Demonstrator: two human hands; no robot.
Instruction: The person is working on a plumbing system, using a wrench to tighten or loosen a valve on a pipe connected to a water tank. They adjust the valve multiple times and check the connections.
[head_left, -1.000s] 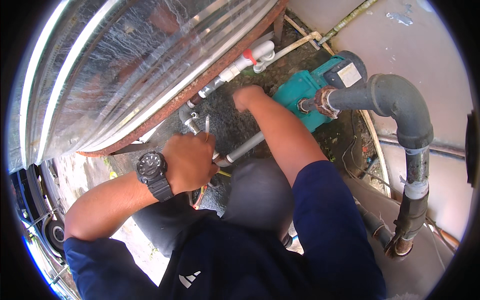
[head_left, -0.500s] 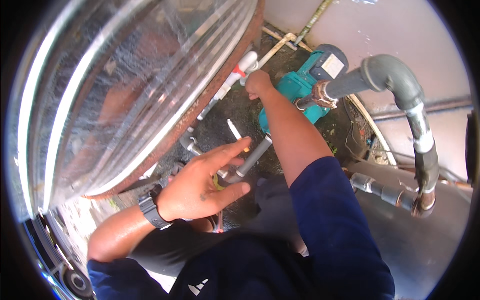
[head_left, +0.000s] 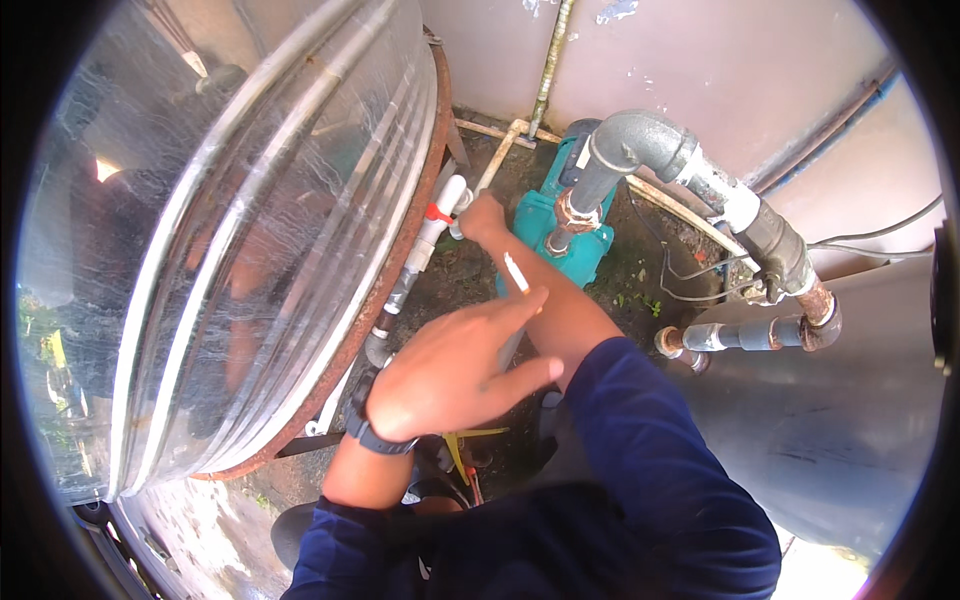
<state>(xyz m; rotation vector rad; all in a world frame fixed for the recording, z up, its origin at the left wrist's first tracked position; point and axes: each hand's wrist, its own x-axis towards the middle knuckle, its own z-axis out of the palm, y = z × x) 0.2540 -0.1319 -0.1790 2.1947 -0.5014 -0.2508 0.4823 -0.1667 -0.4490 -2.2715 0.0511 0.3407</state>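
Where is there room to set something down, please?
Pale concrete below the rusty rim and dark ground between the white pipe and right forearm look mostly bare; it's crowded around the right hand, red valve handle and teal pump.

Ribbed shiny tank at the left edge of the ground, pale wall along its far edge, green weeds

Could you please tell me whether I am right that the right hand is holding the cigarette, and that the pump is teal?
Not quite: the head view shows the cigarette in the left hand, not the right hand; the pump is indeed teal.
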